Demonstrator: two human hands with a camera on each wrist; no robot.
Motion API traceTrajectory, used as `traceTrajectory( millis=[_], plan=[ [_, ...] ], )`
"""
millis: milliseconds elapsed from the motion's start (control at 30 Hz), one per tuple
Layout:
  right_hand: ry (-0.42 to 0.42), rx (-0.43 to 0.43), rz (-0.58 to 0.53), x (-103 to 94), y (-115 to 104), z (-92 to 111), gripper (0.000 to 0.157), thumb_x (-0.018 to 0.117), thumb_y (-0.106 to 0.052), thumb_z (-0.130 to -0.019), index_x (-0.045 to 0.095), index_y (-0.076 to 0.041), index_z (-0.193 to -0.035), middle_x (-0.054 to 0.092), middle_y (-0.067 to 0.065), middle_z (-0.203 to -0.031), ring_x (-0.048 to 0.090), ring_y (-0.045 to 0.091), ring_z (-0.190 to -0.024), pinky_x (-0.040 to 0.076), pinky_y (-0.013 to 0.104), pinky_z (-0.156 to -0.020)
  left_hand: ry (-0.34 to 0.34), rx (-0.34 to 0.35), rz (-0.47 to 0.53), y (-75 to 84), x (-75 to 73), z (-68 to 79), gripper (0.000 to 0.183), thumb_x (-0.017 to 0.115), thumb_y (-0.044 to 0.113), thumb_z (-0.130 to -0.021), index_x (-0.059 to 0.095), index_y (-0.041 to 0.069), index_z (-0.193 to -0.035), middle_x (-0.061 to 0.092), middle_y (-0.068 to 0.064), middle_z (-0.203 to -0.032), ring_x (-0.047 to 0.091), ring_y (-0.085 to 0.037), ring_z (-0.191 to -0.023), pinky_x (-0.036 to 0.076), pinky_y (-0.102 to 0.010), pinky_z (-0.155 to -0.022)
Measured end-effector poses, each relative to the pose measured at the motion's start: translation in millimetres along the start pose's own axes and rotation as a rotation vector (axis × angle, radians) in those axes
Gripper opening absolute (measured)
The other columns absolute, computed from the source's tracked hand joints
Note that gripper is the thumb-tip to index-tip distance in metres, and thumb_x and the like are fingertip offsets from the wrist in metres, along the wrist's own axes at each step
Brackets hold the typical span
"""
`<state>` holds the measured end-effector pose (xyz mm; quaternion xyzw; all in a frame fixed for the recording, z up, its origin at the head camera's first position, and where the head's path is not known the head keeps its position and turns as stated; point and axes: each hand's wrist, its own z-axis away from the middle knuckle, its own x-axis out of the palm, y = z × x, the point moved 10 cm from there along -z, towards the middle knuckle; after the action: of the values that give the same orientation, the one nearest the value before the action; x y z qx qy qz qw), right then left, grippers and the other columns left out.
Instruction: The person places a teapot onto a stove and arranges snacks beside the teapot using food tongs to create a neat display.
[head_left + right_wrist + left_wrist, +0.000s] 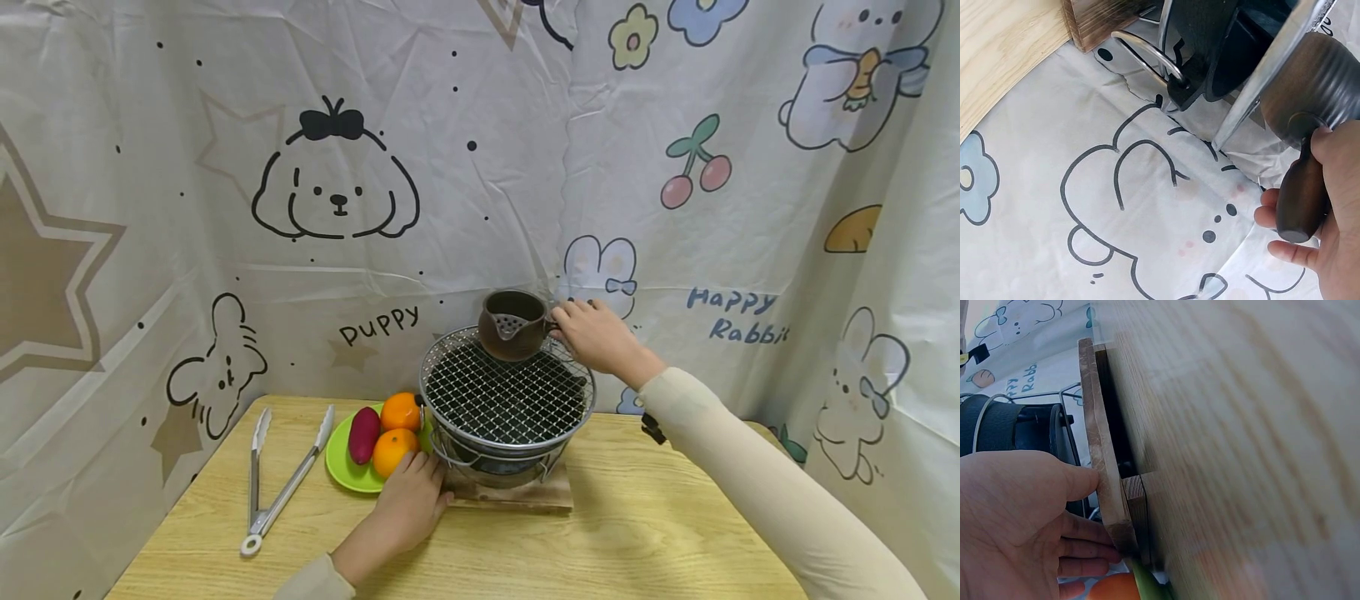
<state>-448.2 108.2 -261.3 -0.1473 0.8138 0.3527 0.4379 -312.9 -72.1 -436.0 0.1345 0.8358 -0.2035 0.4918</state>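
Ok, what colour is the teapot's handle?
The handle is dark brown, clearest in the right wrist view.

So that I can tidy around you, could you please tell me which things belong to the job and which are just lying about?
Seemingly in the job:
brown pot, held by the right hand
round grill, beneath the pot
wooden base, touched by the left hand

Seemingly lying about:
metal tongs
green plate with two oranges and a purple item

On the table (637, 521), tongs (279, 510) are lying left of a plate (340, 468) bearing oranges (393, 455), a grill (502, 400) is standing on a board (517, 496) to the plate's right, and a pot (513, 340) is being held over the grill's rear.
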Motion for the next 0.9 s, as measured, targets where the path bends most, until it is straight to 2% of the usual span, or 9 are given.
traceTrajectory(
  millis=[167, 333, 700, 900],
  plan=[
    [0.012, 0.005, -0.021, -2.0, 3.6, 4.2, 0.032, 0.055, -0.032, -0.105, 0.06, -0.003, -0.117, 0.067, 0.014, -0.102, 0.067, 0.032, -0.094, 0.053, 0.05, -0.084, -0.009, -0.004, 0.009, -0.2, 0.1, 0.0, 0.045, 0.067, 0.035, -0.092, 0.07, -0.001, -0.119, 0.068, -0.008, -0.114, 0.055, -0.023, -0.105, 0.042, -0.038, -0.098],
    [0.03, 0.005, -0.044, -2.7, 7.1, 7.0, 0.044, 0.055, -0.035, -0.105, 0.058, -0.002, -0.133, 0.068, 0.015, -0.108, 0.067, 0.032, -0.098, 0.052, 0.05, -0.088, -0.014, -0.001, 0.008, -0.1, -0.9, -0.2, 0.044, 0.067, 0.035, -0.093, 0.07, -0.001, -0.119, 0.068, -0.008, -0.114, 0.054, -0.023, -0.104, 0.042, -0.038, -0.098],
    [0.171, -0.035, -0.073, -21.9, 3.2, 15.1, 0.048, 0.065, -0.031, -0.099, 0.058, 0.0, -0.135, 0.067, 0.018, -0.108, 0.066, 0.035, -0.098, 0.05, 0.051, -0.092, -0.002, 0.007, 0.004, -0.2, 0.8, -0.5, 0.044, 0.067, 0.035, -0.093, 0.07, -0.001, -0.118, 0.068, -0.008, -0.114, 0.054, -0.024, -0.103, 0.042, -0.038, -0.097],
    [0.271, -0.031, -0.057, -30.8, 4.8, 24.6, 0.054, 0.07, -0.034, -0.095, 0.059, -0.001, -0.137, 0.066, 0.02, -0.121, 0.063, 0.038, -0.111, 0.048, 0.054, -0.095, -0.017, 0.005, 0.019, -0.7, 1.9, -0.3, 0.044, 0.067, 0.035, -0.093, 0.07, -0.001, -0.118, 0.067, -0.008, -0.113, 0.054, -0.024, -0.103, 0.042, -0.038, -0.097]
  ],
)
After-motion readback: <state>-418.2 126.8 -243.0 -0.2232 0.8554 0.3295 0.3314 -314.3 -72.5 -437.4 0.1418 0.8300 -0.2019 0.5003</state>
